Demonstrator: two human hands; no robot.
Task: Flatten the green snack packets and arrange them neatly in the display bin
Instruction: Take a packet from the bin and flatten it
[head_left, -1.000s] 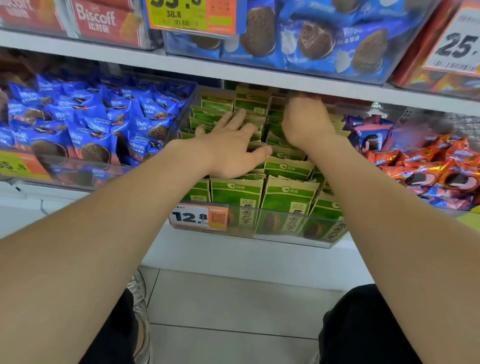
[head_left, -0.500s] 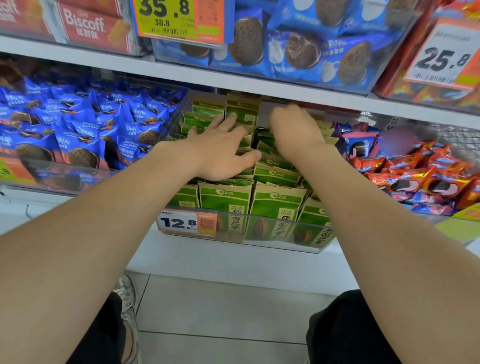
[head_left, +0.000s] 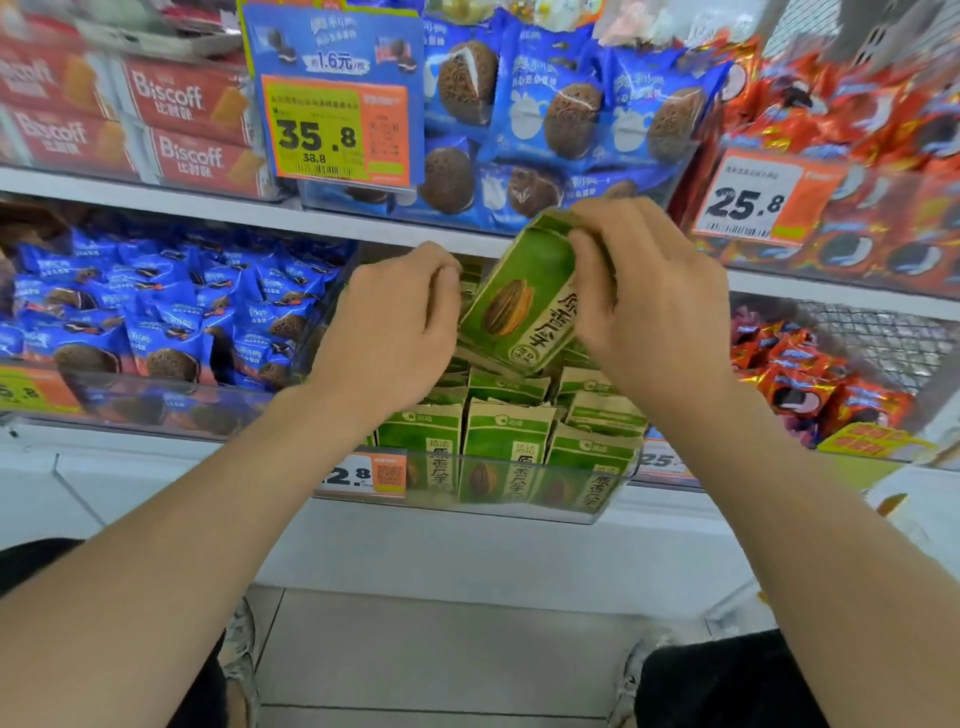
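Store shelves (head_left: 156, 205) fill the view, packed with blue and red snacks. On the lower shelf a clear bin (head_left: 618, 506) holds rows of green packets (head_left: 506, 434) standing upright. One packet (head_left: 519, 306) is raised above them, tilted. The right hand (head_left: 657, 301) grips its upper right edge with curled fingers. The left hand (head_left: 389, 332) curls just beside its left edge; whether it grips is unclear.
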